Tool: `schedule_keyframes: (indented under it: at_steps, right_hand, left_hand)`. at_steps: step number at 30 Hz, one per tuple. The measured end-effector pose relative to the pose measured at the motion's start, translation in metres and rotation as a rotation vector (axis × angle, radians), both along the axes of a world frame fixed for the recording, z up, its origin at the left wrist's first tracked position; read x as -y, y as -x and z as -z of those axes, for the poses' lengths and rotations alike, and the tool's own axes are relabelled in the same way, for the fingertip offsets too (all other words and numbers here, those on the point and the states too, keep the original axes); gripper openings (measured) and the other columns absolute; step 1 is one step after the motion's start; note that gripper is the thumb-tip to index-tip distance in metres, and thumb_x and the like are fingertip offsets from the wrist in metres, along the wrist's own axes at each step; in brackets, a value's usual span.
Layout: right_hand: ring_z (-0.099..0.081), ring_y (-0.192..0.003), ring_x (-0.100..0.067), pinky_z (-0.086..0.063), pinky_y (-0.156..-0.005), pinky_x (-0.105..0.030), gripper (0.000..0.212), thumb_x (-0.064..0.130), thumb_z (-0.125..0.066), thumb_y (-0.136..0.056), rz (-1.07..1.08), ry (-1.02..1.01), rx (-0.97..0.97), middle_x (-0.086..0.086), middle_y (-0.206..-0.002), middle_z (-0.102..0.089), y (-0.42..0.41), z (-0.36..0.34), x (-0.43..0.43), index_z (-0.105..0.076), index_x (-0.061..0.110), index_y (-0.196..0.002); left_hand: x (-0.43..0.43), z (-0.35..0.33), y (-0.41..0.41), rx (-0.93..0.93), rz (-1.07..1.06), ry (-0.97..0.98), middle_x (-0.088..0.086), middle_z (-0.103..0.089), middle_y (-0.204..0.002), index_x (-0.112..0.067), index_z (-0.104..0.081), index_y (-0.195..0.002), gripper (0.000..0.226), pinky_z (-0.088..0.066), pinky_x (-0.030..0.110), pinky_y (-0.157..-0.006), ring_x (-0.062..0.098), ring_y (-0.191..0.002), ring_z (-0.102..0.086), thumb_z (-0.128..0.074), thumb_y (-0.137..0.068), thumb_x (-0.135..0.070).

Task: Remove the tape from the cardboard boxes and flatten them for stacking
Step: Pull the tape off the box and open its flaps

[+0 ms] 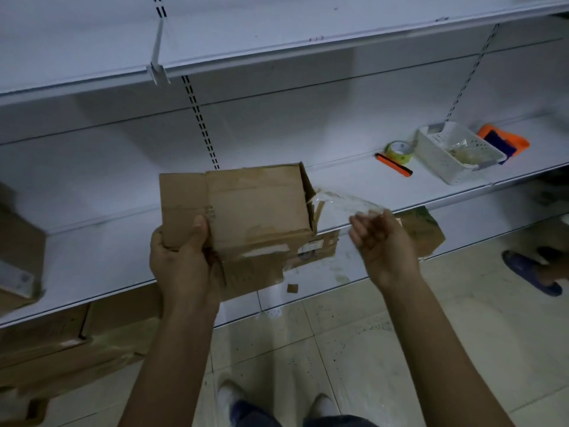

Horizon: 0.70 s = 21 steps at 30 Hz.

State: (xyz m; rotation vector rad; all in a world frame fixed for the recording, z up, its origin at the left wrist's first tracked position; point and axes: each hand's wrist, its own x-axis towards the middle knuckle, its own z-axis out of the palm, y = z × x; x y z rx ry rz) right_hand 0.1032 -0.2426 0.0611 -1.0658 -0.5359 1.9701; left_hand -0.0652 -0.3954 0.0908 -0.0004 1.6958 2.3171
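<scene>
Head view shows the task partway through on one small cardboard box point(246, 211). The left hand point(184, 260) grips that box by its near left edge, thumb pressed on top, holding it up in front of the shelf point(92, 266). A strip of clear tape point(345, 201) stretches from the box's torn right end across to the right hand point(385, 245), which is cupped palm-up with the fingers curled around the strip's far end; the blur makes it hard to say how firmly it is pinched. So the tape is mostly peeled but appears attached at the box corner. The box is not yet flattened: it keeps its shape, with flaps hanging below the left hand. Other cardboard boxes point(61, 343), low and to the left of the left hand, look only partly collapsed, so stacking seems largely ahead.
</scene>
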Motion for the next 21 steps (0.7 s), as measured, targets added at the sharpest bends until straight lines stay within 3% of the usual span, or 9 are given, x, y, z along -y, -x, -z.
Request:
schedule_keyframes:
  at_steps: [3,5,8,13,15,17,19,21]
  right_hand:
    - [-0.067,-0.103,-0.019,-0.047,-0.091,-0.034,0.080,0.074,-0.021,-0.086,-0.184,-0.058,-0.161,-0.008,-0.112,-0.070,0.011,0.005,0.022,-0.059,0.011,-0.117]
    - [-0.064,-0.109,-0.013,-0.043,-0.094,-0.031,0.098,0.085,-0.015,-0.073,-0.252,-0.131,-0.193,-0.004,-0.118,-0.068,0.020,0.002,0.033,-0.058,0.013,-0.124]
    - [-0.060,-0.116,-0.017,-0.039,-0.103,-0.035,0.104,0.087,-0.009,-0.072,-0.237,-0.166,-0.213,-0.007,-0.123,-0.065,0.026,-0.001,0.037,-0.058,0.013,-0.126]
    - [-0.060,-0.115,-0.033,-0.044,-0.100,-0.051,0.101,0.083,-0.014,-0.079,-0.247,0.050,-0.511,-0.020,-0.124,-0.062,0.013,-0.009,0.021,-0.053,0.005,-0.128]
    - [-0.059,-0.118,-0.026,-0.037,-0.107,-0.047,0.097,0.083,-0.023,-0.077,-0.288,-0.111,-0.380,-0.014,-0.126,-0.063,0.010,-0.015,0.016,-0.051,0.008,-0.131]
    - [-0.059,-0.117,-0.012,-0.038,-0.109,-0.040,0.093,0.086,-0.039,-0.066,-0.361,-0.353,-0.110,-0.001,-0.123,-0.066,0.016,-0.029,0.022,-0.056,0.018,-0.126]
    - [-0.061,-0.109,-0.003,-0.051,-0.092,-0.027,0.087,0.082,-0.061,-0.055,-0.401,-0.542,0.113,0.007,-0.117,-0.067,0.025,-0.037,0.033,-0.060,0.025,-0.120]
    - [-0.063,-0.104,-0.003,-0.053,-0.078,-0.018,0.062,0.061,-0.066,-0.071,-0.368,-0.767,0.238,0.007,-0.115,-0.067,0.029,-0.037,0.041,-0.060,0.026,-0.122]
  left_hand:
    - [-0.004,0.005,-0.005,-0.011,0.042,0.040,-0.009,-0.068,-0.088,-0.023,-0.060,-0.095,0.017,-0.054,0.018,-0.056,0.003,-0.071,-0.067,-0.069,-0.085,-0.012]
    - [-0.004,0.007,-0.006,0.003,0.051,0.037,-0.010,-0.068,-0.087,-0.026,-0.060,-0.092,0.017,-0.054,0.019,-0.057,0.005,-0.074,-0.067,-0.069,-0.085,-0.014]
    - [-0.002,0.004,-0.001,-0.002,0.035,0.015,-0.006,-0.067,-0.092,-0.024,-0.060,-0.093,0.018,-0.055,0.020,-0.058,0.005,-0.075,-0.068,-0.069,-0.084,-0.012]
    - [0.009,-0.009,0.012,0.030,0.025,-0.044,-0.011,-0.071,-0.083,-0.026,-0.060,-0.089,0.014,-0.056,0.022,-0.058,0.006,-0.073,-0.070,-0.068,-0.086,-0.014]
    - [0.011,-0.011,0.012,0.040,0.040,-0.073,-0.009,-0.072,-0.087,-0.025,-0.060,-0.091,0.013,-0.057,0.024,-0.060,0.009,-0.077,-0.070,-0.066,-0.087,-0.014]
    - [0.011,-0.013,0.007,0.017,0.057,-0.106,-0.004,-0.069,-0.095,-0.022,-0.059,-0.092,0.013,-0.057,0.024,-0.063,0.009,-0.079,-0.070,-0.064,-0.087,-0.011]
    - [0.009,-0.015,0.000,-0.030,0.084,-0.100,-0.003,-0.068,-0.098,-0.022,-0.060,-0.095,0.014,-0.057,0.025,-0.065,0.010,-0.082,-0.069,-0.065,-0.087,-0.012]
    - [0.007,-0.017,-0.004,-0.074,0.104,-0.089,-0.005,-0.069,-0.098,-0.024,-0.061,-0.096,0.015,-0.058,0.027,-0.069,0.011,-0.087,-0.069,-0.066,-0.086,-0.014]
